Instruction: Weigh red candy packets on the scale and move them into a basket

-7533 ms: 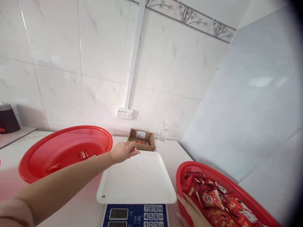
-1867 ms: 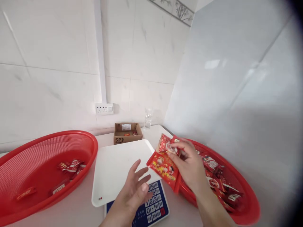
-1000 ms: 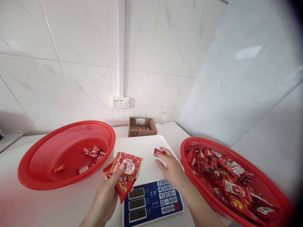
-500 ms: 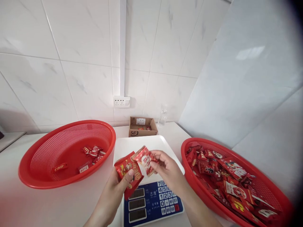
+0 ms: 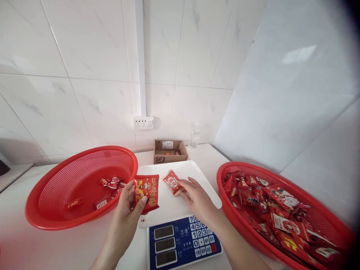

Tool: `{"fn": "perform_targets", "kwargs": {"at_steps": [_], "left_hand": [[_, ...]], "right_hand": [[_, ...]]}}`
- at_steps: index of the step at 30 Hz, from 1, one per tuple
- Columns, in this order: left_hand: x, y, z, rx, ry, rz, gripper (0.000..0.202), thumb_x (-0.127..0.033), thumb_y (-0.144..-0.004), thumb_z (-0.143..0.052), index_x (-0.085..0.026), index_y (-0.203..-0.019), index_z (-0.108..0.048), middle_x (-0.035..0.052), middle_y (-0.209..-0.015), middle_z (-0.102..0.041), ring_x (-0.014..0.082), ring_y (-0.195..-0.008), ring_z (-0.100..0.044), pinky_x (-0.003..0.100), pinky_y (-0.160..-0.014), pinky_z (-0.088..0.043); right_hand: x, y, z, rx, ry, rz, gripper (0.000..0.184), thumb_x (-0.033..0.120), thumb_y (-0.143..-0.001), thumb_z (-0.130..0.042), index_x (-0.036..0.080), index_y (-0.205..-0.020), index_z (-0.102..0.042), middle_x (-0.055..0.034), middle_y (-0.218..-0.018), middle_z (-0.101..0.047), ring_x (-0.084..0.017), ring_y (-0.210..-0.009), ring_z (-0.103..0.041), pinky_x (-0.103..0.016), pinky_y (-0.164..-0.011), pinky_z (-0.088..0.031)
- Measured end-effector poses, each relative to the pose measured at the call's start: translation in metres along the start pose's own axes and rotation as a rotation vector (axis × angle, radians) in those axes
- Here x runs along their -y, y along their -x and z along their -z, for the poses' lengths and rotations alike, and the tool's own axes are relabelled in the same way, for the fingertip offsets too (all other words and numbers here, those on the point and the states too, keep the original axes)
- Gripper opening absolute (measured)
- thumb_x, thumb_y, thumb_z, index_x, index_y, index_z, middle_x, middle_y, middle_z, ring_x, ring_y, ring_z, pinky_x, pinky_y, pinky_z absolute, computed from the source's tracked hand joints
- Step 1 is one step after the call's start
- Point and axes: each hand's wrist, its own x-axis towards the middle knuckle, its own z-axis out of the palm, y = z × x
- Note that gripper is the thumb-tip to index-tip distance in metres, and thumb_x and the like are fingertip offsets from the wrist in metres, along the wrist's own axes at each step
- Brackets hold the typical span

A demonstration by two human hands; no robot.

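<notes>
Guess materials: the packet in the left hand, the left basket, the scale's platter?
Red packet in the left hand: looks like glossy printed plastic film; it shows creases and crimped ends. Left basket: apparently moulded red plastic, with a fine mesh wall and a smooth rim. Scale platter: smooth white, likely plastic, though coated metal cannot be excluded.

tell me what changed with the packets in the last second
The right hand took one small packet from the left hand and lowered it onto the scale tray. The left hand keeps its grip on the bigger packet. Both baskets stayed put.
</notes>
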Motion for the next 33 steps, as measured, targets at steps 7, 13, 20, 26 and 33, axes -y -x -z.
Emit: {"fn": "perform_targets", "kwargs": {"at_steps": [7, 13, 20, 26, 33], "left_hand": [[0.006, -0.021, -0.005, 0.091, -0.576, -0.125, 0.051, -0.035, -0.084, -0.049, -0.024, -0.132, -0.038, 0.0110, -0.127, -0.052, 0.0273, -0.112, -0.056, 0.043, -0.090, -0.048], [0.006, -0.034, -0.016, 0.249, -0.924, -0.262, 0.042, -0.023, -0.088, -0.038, -0.020, -0.129, -0.041, 0.0111, -0.131, -0.051, 0.0215, -0.118, -0.053, 0.034, -0.094, -0.045], [0.008, -0.033, -0.035, 0.408, -1.164, -0.320, 0.047, -0.028, -0.086, -0.050, -0.024, -0.132, -0.045, 0.0098, -0.153, -0.021, 0.0322, -0.140, -0.013, 0.053, -0.111, -0.018], [0.001, -0.037, -0.056, 0.696, -1.334, -0.343, 0.052, -0.045, -0.090, -0.042, -0.035, -0.141, -0.031, 0.0039, -0.154, -0.020, 0.0336, -0.140, -0.006, 0.058, -0.110, -0.015], [0.000, -0.047, -0.067, 0.704, -1.373, -0.342, 0.055, -0.049, -0.090, -0.039, -0.031, -0.141, -0.031, 0.0088, -0.152, -0.023, 0.0341, -0.139, -0.015, 0.060, -0.108, -0.016]], "right_hand": [[-0.009, 0.003, 0.009, 0.041, 0.159, -0.057, 0.037, 0.016, -0.083, -0.048, 0.017, -0.117, -0.062, -0.0073, -0.126, -0.059, -0.028, -0.127, -0.041, -0.046, -0.106, -0.034], [-0.008, 0.001, 0.009, 0.057, 0.172, -0.030, 0.045, 0.009, -0.079, -0.049, 0.017, -0.123, -0.057, -0.0108, -0.131, -0.054, -0.025, -0.120, -0.048, -0.040, -0.102, -0.037], [-0.007, -0.005, 0.003, 0.047, 0.201, -0.020, 0.045, 0.011, -0.082, -0.047, 0.021, -0.125, -0.055, -0.0076, -0.126, -0.058, -0.027, -0.116, -0.048, -0.043, -0.096, -0.038], [-0.008, -0.007, 0.003, 0.071, 0.158, 0.009, 0.049, 0.008, -0.080, -0.043, 0.025, -0.125, -0.055, -0.0064, -0.123, -0.058, -0.023, -0.112, -0.051, -0.037, -0.093, -0.040], [-0.015, -0.002, 0.017, 0.065, 0.297, -0.112, 0.053, 0.003, -0.080, -0.039, 0.021, -0.129, -0.052, -0.0081, -0.112, -0.065, -0.023, -0.106, -0.055, -0.035, -0.091, -0.041]]}}
